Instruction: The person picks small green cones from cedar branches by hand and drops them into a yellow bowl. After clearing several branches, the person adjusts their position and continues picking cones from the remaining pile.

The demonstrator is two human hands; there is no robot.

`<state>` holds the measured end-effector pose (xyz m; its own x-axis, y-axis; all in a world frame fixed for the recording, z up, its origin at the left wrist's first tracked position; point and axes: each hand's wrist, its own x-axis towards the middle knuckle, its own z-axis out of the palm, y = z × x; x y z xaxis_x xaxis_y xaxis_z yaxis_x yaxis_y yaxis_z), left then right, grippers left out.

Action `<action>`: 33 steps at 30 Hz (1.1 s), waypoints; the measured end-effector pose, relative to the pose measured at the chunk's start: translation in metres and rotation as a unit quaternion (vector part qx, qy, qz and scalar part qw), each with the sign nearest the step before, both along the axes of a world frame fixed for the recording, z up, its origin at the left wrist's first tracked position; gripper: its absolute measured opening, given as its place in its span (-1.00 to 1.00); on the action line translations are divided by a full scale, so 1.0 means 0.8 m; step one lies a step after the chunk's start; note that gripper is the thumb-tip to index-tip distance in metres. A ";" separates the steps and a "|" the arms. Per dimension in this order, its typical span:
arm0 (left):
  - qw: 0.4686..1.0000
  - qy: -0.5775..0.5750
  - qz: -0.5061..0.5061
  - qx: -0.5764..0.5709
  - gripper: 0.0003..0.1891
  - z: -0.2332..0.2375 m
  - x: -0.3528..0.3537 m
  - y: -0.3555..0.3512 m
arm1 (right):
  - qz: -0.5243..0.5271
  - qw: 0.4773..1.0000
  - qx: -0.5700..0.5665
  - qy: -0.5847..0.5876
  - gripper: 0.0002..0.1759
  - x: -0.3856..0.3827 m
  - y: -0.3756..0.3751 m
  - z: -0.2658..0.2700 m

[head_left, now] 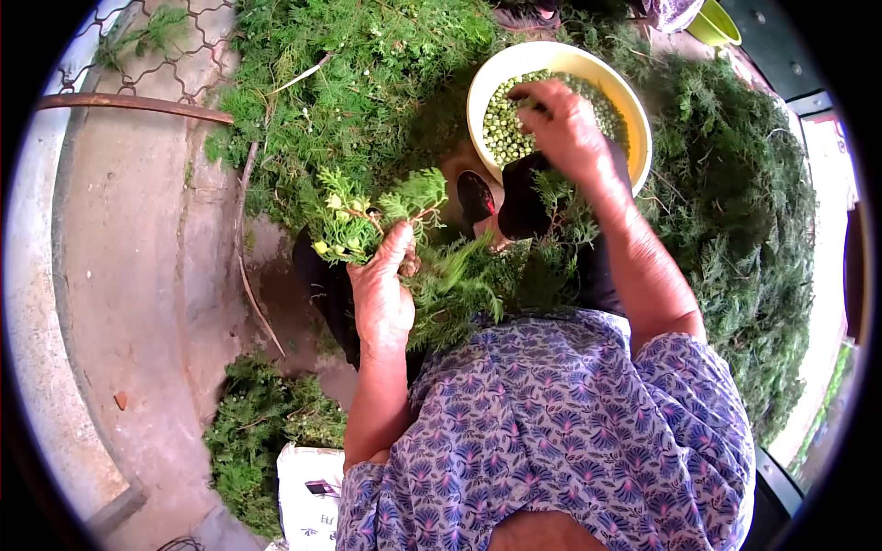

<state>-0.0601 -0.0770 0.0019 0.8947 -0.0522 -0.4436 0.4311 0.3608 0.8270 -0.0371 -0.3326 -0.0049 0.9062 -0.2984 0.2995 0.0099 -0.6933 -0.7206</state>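
Note:
My left hand [384, 286] is closed around a leafy evergreen sprig [349, 220], which carries several pale green cones at its tip. More green foliage [459, 285] lies across my lap beside that hand. Over the yellow basin [640, 138] hangs my right hand [560, 124], its fingers bent and partly hidden from above. Small round green cones [503, 124] fill the part of the basin that shows. Whether the right fingers hold anything, I cannot make out.
Cut evergreen branches [358, 83] are heaped ahead, and another heap [735, 211] lies on the right. A smaller pile [257, 413] sits at lower left by a white sack [308, 496]. Bare sticks [243, 220] and a rusty metal bar [138, 104] lie left. A green tub [715, 23] stands at upper right.

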 end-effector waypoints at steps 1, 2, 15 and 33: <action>0.999 -0.011 -0.026 -0.030 -0.64 -0.014 0.002 0.007 | -0.007 0.999 -0.038 0.008 -0.74 0.002 -0.023 0.002; 0.998 -0.043 -0.022 -0.030 -0.62 -0.013 0.002 0.004 | -0.021 0.999 -0.046 0.017 -0.69 0.006 -0.052 -0.013; 0.982 -0.013 -0.156 -0.105 -0.48 -0.016 0.013 0.020 | -0.051 0.996 -0.045 -0.053 -0.78 0.001 -0.056 -0.004; 0.998 0.018 -0.060 0.017 -0.47 -0.055 0.017 -0.001 | 0.077 0.892 0.439 0.073 -0.85 -0.040 0.058 -0.001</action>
<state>-0.0467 -0.0780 -0.0419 0.8667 -0.1420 -0.4782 0.4986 0.2779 0.8211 -0.0693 -0.2860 -0.0058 0.9672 -0.2282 -0.1119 -0.0810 0.1404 -0.9868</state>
